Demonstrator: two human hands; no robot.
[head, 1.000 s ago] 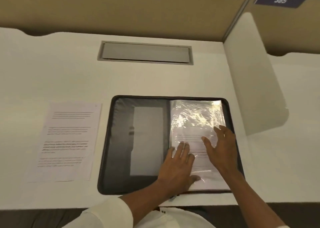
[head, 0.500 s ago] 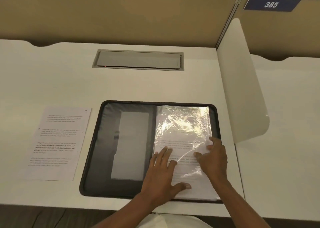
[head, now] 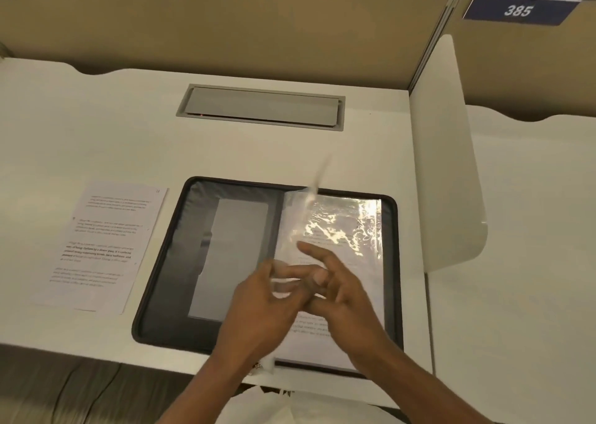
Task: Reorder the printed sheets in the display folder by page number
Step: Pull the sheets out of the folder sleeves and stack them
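"So, how far along?"

"Not far. My left hand (head: 258, 304) looks curled on one clear sleeve (head: 292, 230), but it is blurry. My right hand (head: 351, 301) has its fingers apart. Both are over the one display folder (head: 167, 294), open on the desk (head: 96, 133). One loose sheet (head: 103, 246) lies just left of it."

"And the rest?"

"Other sheets sit inside. I cannot count them."
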